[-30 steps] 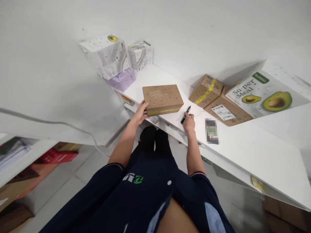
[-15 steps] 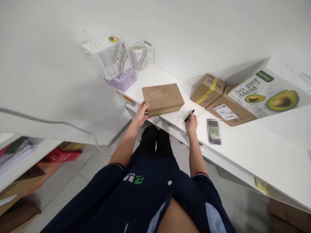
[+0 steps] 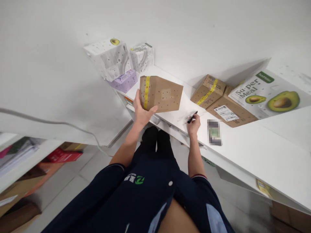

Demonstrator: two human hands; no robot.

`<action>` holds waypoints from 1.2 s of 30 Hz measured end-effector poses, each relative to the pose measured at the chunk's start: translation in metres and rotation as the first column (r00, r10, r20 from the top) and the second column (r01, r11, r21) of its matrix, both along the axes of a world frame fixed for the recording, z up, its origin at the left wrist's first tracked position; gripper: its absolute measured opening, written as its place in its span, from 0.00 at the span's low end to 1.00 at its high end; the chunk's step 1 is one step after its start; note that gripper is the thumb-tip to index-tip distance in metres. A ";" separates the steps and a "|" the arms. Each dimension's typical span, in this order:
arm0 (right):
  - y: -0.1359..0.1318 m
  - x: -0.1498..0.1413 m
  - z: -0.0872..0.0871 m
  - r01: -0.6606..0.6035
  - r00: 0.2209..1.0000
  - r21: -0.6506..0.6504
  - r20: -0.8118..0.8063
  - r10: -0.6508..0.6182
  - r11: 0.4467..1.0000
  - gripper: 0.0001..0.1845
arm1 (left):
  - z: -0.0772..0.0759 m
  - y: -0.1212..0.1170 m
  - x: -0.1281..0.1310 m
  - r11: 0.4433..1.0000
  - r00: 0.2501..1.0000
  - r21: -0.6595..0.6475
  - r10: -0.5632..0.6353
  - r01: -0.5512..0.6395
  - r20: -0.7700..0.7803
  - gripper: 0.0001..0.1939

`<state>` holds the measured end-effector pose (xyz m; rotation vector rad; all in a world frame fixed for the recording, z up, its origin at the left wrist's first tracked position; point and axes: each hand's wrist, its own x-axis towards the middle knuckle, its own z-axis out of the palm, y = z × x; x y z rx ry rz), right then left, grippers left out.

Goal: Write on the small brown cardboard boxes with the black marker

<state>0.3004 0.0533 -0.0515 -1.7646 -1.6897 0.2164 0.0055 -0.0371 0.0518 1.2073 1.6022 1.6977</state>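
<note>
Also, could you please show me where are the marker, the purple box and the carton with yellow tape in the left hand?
Marker (image 3: 192,117): head view, middle of its dark barrel.
Purple box (image 3: 125,82): head view, its front side.
Carton (image 3: 167,94): head view, its broad brown face.

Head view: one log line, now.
left hand: holds yellow-taped carton | right hand: holds black marker | purple box: under white box

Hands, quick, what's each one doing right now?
Left hand: closed on the cardboard box with yellow tape.
Right hand: closed, holding the black marker.
</note>
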 end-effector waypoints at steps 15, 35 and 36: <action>-0.002 0.001 -0.002 -0.024 0.959 0.154 -0.276 0.066 0.988 0.15 | -0.006 -0.004 0.007 0.995 0.760 0.073 0.100 -0.069 -0.642 0.65; -0.010 -0.002 0.016 0.210 0.826 0.086 -0.549 -0.130 0.974 0.12 | -0.102 -0.001 -0.037 0.989 0.843 -0.077 -0.150 0.129 -0.517 0.65; -0.011 -0.002 0.017 0.232 0.795 0.085 -0.591 -0.138 0.969 0.12 | -0.102 0.001 -0.040 0.986 0.840 -0.082 -0.165 0.143 -0.517 0.62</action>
